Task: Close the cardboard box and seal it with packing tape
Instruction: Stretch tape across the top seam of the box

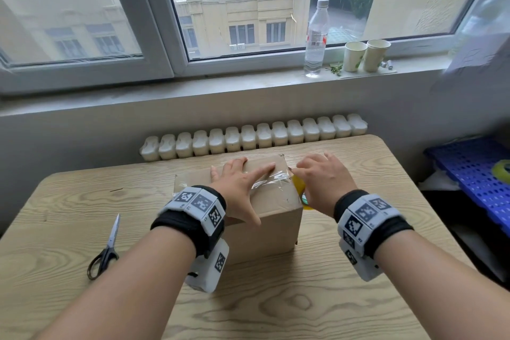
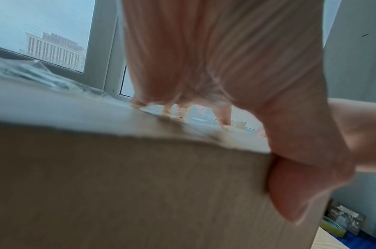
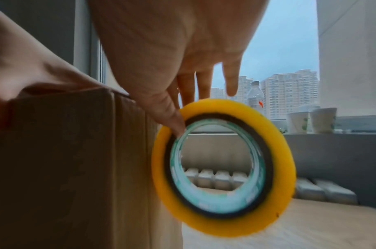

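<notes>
On the light wood-grain desk sits the brown cardboard box, flaps down, with a strip of clear packing tape running left-right across its top toward the right edge

Step in hand, as I read it: carrying the strip over the right edge and down the side. To do it well: keep the strip taut, hold the roll close to the cardboard, press flat from the left so no wrinkles get trapped (some already show), then cut with the black-handled scissors lying near left on the desk

Left hand: fingers splayed and straight, flat on the box top, index finger on the tape, thumb hanging over the near face

Right hand: at the box's right edge, one finger hooked through the core of the yellow tape roll, remaining fingers loose, roll hanging just beside the box's right side
</notes>
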The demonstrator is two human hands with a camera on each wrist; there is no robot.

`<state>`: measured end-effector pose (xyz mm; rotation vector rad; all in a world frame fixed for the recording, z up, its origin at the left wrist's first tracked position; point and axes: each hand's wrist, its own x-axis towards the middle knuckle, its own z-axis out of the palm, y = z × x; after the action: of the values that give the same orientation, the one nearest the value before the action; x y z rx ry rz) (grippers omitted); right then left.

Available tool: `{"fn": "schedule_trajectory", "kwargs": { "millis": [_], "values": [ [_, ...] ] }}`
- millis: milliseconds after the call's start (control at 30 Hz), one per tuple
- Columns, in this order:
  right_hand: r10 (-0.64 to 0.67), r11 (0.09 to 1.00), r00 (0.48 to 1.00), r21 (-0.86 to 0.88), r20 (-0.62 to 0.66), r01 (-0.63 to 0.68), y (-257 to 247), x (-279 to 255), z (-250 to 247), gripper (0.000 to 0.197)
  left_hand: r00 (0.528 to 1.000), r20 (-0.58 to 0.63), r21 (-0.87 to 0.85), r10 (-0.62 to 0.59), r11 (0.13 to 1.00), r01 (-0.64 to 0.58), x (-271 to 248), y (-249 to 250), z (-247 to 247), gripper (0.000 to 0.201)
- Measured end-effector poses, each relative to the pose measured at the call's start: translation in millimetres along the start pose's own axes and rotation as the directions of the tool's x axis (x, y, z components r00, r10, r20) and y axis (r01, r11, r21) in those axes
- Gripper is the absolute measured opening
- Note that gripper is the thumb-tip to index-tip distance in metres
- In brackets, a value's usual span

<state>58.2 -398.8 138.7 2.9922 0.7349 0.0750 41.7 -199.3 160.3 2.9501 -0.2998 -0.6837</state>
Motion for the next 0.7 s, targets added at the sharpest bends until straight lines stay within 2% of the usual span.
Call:
{"fn": "schedule_trajectory", "kwargs": {
  "millis": [100,233,400,467,600,700],
  "values": [
    [0.029,0.999,0.997,0.023,-0.066,-0.027,-3,-10,6,0.039,1.0,-0.006,-0.004,0.0,1.0,0.0,0,0,1,0.123],
    [0.019,0.994,1.0,0.105,0.019,-0.021,-11,-10,8,0.054,1.0,-0.004,-0.006,-0.002,1.0,0.002,1,-1,3,0.124],
    [0.224,0.946,0.973,0.228,0.05,-0.229,17,-11,18,0.071,1.0,-0.002,-0.003,0.009,1.0,-0.009,0,-4,4,0.124],
    [0.223,0.963,0.972,0.141,0.07,-0.231,22,-12,21,0.074,1.0,-0.007,-0.002,0.015,1.0,-0.015,0,-3,4,0.124],
    [0.144,0.983,0.989,-0.121,0.026,-0.139,15,-7,16,0.075,1.0,-0.009,-0.002,0.02,1.0,-0.02,1,-2,4,0.122],
    [0.062,0.966,0.992,-0.256,0.11,-0.032,12,-6,13,0.076,1.0,-0.016,-0.013,0.015,1.0,-0.015,2,-3,4,0.122]
  ]
}}
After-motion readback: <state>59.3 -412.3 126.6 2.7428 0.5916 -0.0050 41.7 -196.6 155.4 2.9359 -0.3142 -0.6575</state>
